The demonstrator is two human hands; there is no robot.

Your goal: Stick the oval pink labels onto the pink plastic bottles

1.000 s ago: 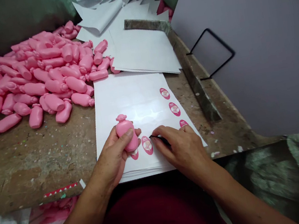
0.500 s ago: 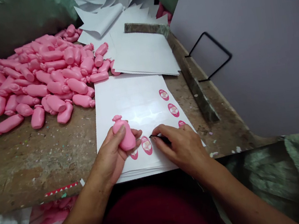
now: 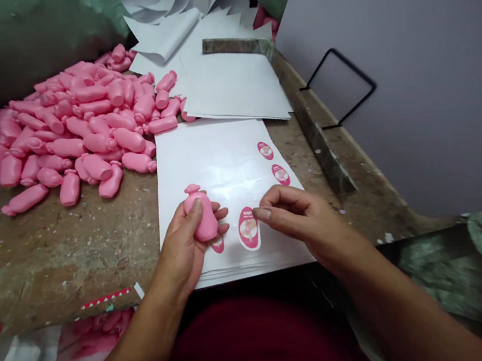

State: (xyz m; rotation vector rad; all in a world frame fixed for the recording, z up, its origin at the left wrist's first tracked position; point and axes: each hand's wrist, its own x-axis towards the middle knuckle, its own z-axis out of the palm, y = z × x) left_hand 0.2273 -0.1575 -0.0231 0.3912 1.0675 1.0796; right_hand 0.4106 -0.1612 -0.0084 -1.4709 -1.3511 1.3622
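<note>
My left hand (image 3: 184,231) is wrapped round a small pink plastic bottle (image 3: 202,218), its flared neck pointing away from me. Between the thumb and forefinger of my right hand (image 3: 308,212) is the edge of an oval pink-and-white sticker (image 3: 249,229), raised off the sheet to the right of the bottle. Below both hands lies the white sticker sheet (image 3: 200,156), on top of other sheets. It still bears a few oval stickers: one label (image 3: 217,244) partly behind the left fingers, and others (image 3: 281,175) along its right side.
A large heap of pink bottles (image 3: 94,118) lies at the back left of the worn wooden table (image 3: 46,254). Loose white paper (image 3: 233,87) spreads behind the sheet. A wooden strip (image 3: 323,149) and a grey panel with a black wire handle (image 3: 359,73) border the right side.
My right hand has lifted a sticker off the sheet by its edge. The thin black tool seen in that hand before no longer shows. My left hand keeps the bottle.
</note>
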